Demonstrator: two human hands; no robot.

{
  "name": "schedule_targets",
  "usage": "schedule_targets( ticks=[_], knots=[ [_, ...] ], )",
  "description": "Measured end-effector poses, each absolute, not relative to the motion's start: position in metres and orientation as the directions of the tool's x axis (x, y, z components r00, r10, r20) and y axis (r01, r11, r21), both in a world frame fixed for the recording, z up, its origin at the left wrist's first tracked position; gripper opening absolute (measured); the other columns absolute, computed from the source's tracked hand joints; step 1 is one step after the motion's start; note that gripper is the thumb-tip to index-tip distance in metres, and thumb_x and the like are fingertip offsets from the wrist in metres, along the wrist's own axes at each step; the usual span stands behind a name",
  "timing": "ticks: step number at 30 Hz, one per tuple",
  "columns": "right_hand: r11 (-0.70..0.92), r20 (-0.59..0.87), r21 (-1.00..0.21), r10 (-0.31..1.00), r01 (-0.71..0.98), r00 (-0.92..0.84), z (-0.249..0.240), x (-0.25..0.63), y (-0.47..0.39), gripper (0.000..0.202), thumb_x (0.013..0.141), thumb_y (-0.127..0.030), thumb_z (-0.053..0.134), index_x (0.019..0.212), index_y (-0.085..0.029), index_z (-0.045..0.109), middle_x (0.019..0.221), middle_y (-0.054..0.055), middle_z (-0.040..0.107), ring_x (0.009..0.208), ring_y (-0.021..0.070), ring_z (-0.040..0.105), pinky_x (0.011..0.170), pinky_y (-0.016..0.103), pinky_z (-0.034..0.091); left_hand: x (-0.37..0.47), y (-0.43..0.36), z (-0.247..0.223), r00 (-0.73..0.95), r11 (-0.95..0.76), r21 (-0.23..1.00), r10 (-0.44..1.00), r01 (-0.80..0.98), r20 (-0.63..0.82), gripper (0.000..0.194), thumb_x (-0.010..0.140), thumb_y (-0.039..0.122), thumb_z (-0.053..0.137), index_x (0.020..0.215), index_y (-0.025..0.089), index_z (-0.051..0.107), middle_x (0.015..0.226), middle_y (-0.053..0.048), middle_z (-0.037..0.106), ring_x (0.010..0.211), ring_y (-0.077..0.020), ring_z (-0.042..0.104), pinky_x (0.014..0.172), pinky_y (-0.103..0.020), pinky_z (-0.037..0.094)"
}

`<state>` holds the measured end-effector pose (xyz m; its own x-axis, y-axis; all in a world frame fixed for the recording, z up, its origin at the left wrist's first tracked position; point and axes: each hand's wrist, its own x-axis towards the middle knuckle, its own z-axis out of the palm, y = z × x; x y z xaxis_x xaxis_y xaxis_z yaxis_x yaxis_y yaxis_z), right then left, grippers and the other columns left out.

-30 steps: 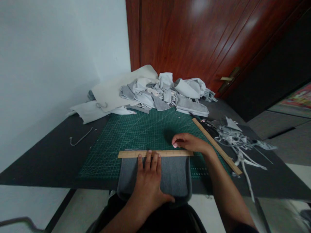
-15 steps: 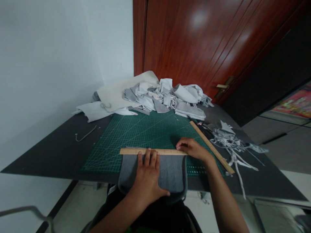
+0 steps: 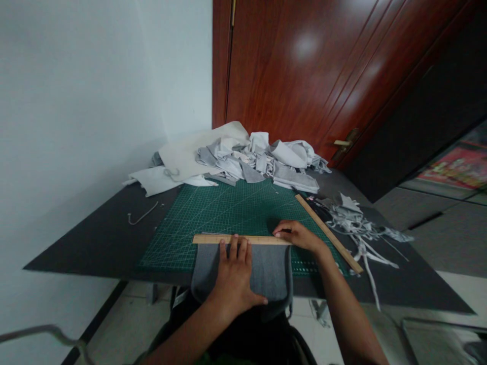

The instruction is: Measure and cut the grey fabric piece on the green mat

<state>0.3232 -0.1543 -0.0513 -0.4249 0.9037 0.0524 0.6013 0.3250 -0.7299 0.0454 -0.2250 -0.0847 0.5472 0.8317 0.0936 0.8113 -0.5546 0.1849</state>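
Note:
A piece of grey fabric (image 3: 268, 268) lies over the front edge of the green cutting mat (image 3: 167, 248) and hangs down toward my lap. Across its upper part runs a wooden ruler (image 3: 262, 240), with a thin strip of cloth showing beyond it. My left hand (image 3: 234, 279) is spread flat, fingertips on the ruler, palm over the fabric, thumb stretched out to the right. Near the ruler's right end my right hand (image 3: 294, 234) is closed in a pinch at the ruler's far edge. Whatever is between those fingertips is too small to make out.
A second wooden ruler (image 3: 327, 233) lies slanted on the mat's right side. Cut strips and scraps (image 3: 350, 215) are heaped on the right of the dark table (image 3: 91, 235). Grey and white cloth pieces (image 3: 247, 157) pile up at the back, before a wooden door (image 3: 281, 66).
The camera view has tilted slightly. My left hand stays spread on the ruler and fabric; my right hand remains pinched near the ruler's right end, its fingertips slightly further left.

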Motion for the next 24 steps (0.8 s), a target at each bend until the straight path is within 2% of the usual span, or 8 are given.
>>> schedule_targets(
  ticks=[8,17,21,24],
  knots=[
    [0.410,0.178,-0.656,0.900,0.633,-0.398,-0.050,0.312,-0.173,0.036,0.102,-0.048,0.054,0.098,-0.022,0.079,0.099,0.011,0.074,0.095,0.0271,0.068,0.087,0.040,0.051,0.046,-0.224,-0.083,0.545,-0.548,0.205,0.835,0.811,0.076,0.135,0.056,0.089,0.066,0.159,0.007,0.035,0.167,-0.025,0.026,0.157,-0.0478,0.005,0.122,-0.069,-0.007],
    [0.410,0.190,-0.499,0.911,0.763,-0.366,-0.050,0.312,-0.183,0.034,0.106,-0.040,0.048,0.098,-0.023,0.076,0.099,0.010,0.074,0.098,0.0283,0.065,0.098,0.048,0.039,0.046,-0.225,-0.075,0.548,-0.542,0.232,0.835,0.808,0.044,0.137,0.056,0.088,0.068,0.159,0.005,0.033,0.167,-0.024,0.023,0.157,-0.0468,0.005,0.123,-0.069,-0.006],
    [0.405,0.202,-0.482,0.914,0.777,-0.351,-0.049,0.321,-0.186,0.032,0.106,-0.038,0.049,0.097,-0.023,0.076,0.098,0.009,0.073,0.097,0.0280,0.065,0.096,0.046,0.041,0.045,-0.225,-0.073,0.551,-0.538,0.241,0.835,0.808,0.018,0.138,0.056,0.088,0.068,0.159,0.003,0.033,0.167,-0.025,0.023,0.157,-0.0470,0.005,0.123,-0.068,-0.006],
    [0.424,0.234,-0.498,0.906,0.756,-0.354,-0.050,0.333,-0.187,0.032,0.105,-0.034,0.050,0.093,-0.023,0.077,0.094,0.009,0.073,0.091,0.0267,0.066,0.089,0.043,0.047,0.045,-0.224,-0.075,0.553,-0.544,0.235,0.833,0.805,0.032,0.136,0.057,0.088,0.067,0.159,0.005,0.033,0.167,-0.025,0.023,0.157,-0.0476,0.004,0.123,-0.068,-0.007]
  ],
)
